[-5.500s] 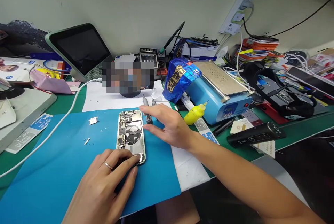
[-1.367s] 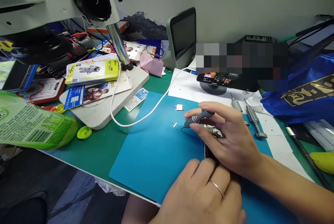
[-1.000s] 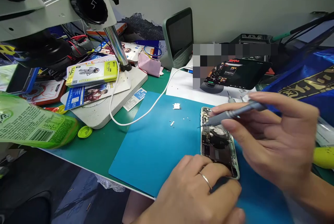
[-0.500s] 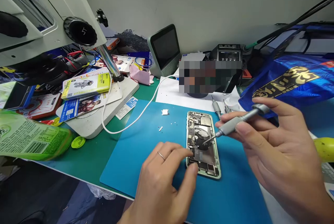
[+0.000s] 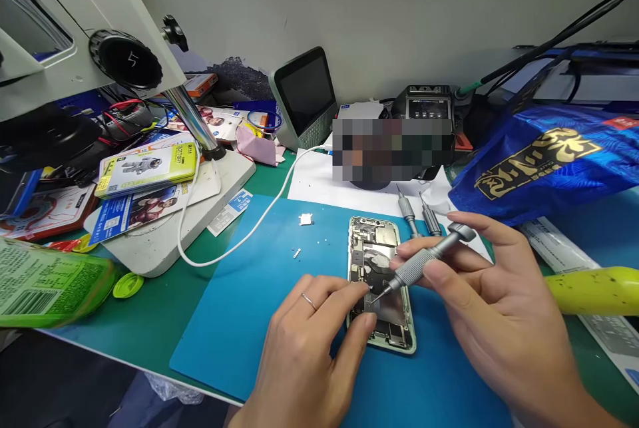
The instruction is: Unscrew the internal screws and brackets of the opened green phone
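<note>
An opened phone (image 5: 387, 251) with its inner parts bare lies on the blue mat (image 5: 224, 328). My right hand (image 5: 492, 295) holds a grey screwdriver (image 5: 417, 267) at a slant, its tip over the lower middle of the phone. At the phone's left edge is my left hand (image 5: 317, 328), thumb and forefinger apart, with nothing seen between them. A small white metal piece (image 5: 305, 219) and a tiny bracket (image 5: 297, 253) lie on the mat left of the phone, near several specks.
Two more screwdrivers (image 5: 408, 212) lie behind the phone. A microscope stand (image 5: 170, 215) is at left, a white cable (image 5: 249, 236) curving beside it. A blue bag (image 5: 544, 162) and a yellow-green object (image 5: 594, 290) are at right. A small screen (image 5: 305, 92) stands behind.
My right hand has moved left and down, bringing the screwdriver tip lower over the phone, near my left fingertips. The view has shifted slightly; my left hand keeps its pose.
</note>
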The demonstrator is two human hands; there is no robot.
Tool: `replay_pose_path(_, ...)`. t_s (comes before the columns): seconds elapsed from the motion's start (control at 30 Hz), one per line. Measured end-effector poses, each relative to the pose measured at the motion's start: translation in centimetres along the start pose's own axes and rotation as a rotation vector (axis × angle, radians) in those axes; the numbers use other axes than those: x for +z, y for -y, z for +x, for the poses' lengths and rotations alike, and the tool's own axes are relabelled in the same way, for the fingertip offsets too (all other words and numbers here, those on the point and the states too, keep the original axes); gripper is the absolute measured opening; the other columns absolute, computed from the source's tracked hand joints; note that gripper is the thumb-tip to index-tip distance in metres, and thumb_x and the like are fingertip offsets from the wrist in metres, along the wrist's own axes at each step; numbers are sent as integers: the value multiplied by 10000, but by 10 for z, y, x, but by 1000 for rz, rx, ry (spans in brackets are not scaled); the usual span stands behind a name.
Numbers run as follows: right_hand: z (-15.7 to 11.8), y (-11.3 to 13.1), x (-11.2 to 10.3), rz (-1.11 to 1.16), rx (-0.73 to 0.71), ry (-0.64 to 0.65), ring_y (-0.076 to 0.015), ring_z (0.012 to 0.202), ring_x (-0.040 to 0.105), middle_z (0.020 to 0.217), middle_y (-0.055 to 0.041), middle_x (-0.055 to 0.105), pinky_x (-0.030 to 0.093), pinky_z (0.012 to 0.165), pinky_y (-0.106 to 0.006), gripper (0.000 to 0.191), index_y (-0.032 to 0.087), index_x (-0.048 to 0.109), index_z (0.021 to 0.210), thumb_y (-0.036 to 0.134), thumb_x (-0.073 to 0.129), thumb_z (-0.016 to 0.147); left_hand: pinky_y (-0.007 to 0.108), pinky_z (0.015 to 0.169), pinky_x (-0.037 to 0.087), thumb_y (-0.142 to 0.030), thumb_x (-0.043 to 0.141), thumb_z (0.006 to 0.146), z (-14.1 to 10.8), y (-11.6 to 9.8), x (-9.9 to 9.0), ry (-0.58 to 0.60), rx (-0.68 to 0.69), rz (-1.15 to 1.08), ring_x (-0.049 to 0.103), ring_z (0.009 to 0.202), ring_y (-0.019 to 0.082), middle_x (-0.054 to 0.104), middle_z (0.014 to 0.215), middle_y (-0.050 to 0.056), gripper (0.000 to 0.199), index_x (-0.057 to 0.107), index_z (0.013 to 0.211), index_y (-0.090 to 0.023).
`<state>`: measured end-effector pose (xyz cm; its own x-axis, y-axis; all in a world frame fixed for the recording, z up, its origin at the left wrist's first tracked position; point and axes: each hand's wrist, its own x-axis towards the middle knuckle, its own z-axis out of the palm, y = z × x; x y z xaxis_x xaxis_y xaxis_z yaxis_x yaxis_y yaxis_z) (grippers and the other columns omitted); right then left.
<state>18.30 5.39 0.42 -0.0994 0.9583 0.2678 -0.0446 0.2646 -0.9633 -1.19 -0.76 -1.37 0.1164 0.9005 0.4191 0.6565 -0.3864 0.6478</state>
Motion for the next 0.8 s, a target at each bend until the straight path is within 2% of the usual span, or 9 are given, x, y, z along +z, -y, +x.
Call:
replay_pose_path(0.1,1,1,1,-7,-3,-2,-159,895,791,947,14,790,668,668,-188,346,361,525,1266,345,706,971,302,744,603,-203,604,1023,2,-1,0,-10,27,-3,711,864,179,768,1041,40,220,669,1230,-235)
replay_pose_path(0.27,1,3,2,0,38,-14,-189,894,793,928,3,788,671,637,-214,375,358,519,1255,347,731,946,304,731,578,-183,598,1021,5,-7,0,-63,-16,-32,696,828,174,768,991,28,173,708,1151,-213)
replay_pose_path(0.43,1,6,0,-26,67,-54,-220,912,795,917,-17,784,678,632,-238,431,329,509,1269,352,759,919,309,760,553,-173,616,1013,10,-8,-2,-37,2,-46,689,843,166,765,998,20,166,710,1148,-200)
replay_pose_path(0.57,2,6,-2,-38,67,-94,-207,880,795,917,-25,785,676,656,-225,450,338,529,1265,356,787,897,301,832,531,-167,671,979,11,-9,-18,-33,-41,-117,682,909,161,762,1038,17,181,723,1147,-210)
replay_pose_path(0.63,3,5,-1,-39,63,-125,-200,934,792,928,-28,785,679,738,-219,462,348,548,1269,344,804,885,273,796,516,-193,679,971,14,-11,-33,-138,-155,-327,651,845,138,736,937,-3,78,733,1014,-230)
replay_pose_path(0.67,3,4,-1,-38,60,-139,-199,963,789,934,-30,783,678,781,-223,469,350,557,1273,337,812,879,252,729,501,-209,643,987,16,-11,-41,-217,-249,-521,611,782,129,680,822,-12,123,700,880,-227)
replay_pose_path(0.73,3,2,0,-37,51,-156,-205,992,783,927,-35,776,676,830,-240,484,344,577,1279,317,828,867,233,579,445,-298,540,1000,24,-11,-55,-363,-294,-1035,444,588,116,430,599,-27,389,476,628,-203)
replay_pose_path(0.77,4,0,0,-45,44,-162,-208,987,784,905,-34,770,675,830,-242,495,336,586,1283,304,838,858,226,528,407,-327,487,999,29,-10,-60,-409,-333,-1233,337,531,107,302,568,-41,455,337,586,-209)
replay_pose_path(0.8,5,-3,0,-52,35,-168,-214,975,785,883,-35,764,676,820,-246,509,324,594,1292,298,846,850,209,487,357,-286,439,1007,34,-8,-64,-488,-301,-1357,239,502,99,212,558,-54,478,229,584,-216)
